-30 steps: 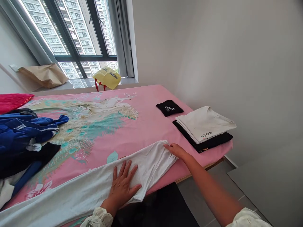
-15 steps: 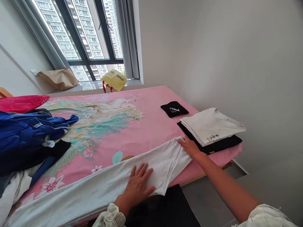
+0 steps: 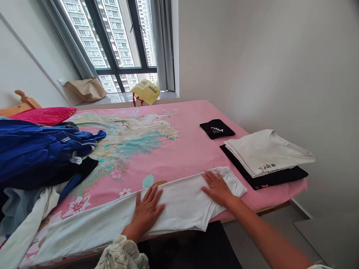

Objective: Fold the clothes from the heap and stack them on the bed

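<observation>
The long, pale white cloth trousers lie flat along the near edge of the bed with the pink, bird-printed sheet, folded lengthwise so that the legs lie one over the other. Their long axis slants across in front of me: the gathered white waistband is at the upper right, pointing toward the folded white shirt and the folded black garment under it, while the leg ends run to the lower left, near the heap of crumpled blue clothes. The crotch corner juts toward me, at the bed's edge. My left hand rests palm down around mid-length, its grip spread, fingers aimed up and away. My right hand lies flat nearer the waistband, its grip likewise spread and pinching nothing, fingers slanting up and left. Beyond it, the small folded black cloth with white lettering sits on the sheet, well apart from the trousers.
</observation>
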`<state>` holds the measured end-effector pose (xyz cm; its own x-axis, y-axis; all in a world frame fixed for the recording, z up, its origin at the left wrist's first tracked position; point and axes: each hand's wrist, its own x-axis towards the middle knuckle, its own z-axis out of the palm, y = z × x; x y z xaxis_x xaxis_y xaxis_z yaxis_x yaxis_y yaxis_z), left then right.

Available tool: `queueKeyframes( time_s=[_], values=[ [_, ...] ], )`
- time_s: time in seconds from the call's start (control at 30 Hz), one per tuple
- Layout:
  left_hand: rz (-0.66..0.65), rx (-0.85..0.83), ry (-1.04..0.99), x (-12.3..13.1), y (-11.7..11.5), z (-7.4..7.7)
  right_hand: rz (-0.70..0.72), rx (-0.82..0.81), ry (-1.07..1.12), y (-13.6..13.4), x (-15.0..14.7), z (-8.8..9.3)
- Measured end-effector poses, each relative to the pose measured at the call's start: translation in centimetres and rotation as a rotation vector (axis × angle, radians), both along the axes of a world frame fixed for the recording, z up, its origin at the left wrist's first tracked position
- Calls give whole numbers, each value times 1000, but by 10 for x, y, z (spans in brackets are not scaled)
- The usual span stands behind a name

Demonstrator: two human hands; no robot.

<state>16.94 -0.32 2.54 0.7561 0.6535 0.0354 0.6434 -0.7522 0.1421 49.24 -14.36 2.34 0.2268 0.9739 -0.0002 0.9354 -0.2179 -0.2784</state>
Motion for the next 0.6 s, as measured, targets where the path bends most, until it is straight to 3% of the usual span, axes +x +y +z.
queueKeyframes(
  time_s=[0.07,0.13,0.3,0.43,0.6],
  values=[
    [188,3,82,-51,23,0,-95,-1,-58,-11,31,-17],
    [321,-1,132,-100,39,4,-101,42,-140,-20,52,-36],
    [566,-4,137,-196,57,24,-89,209,-245,-26,64,-82],
    [769,-7,72,-254,66,40,-23,297,-250,-27,68,-96],
    [831,-151,-37,-292,76,48,27,357,-260,-29,70,-98]
  ],
)
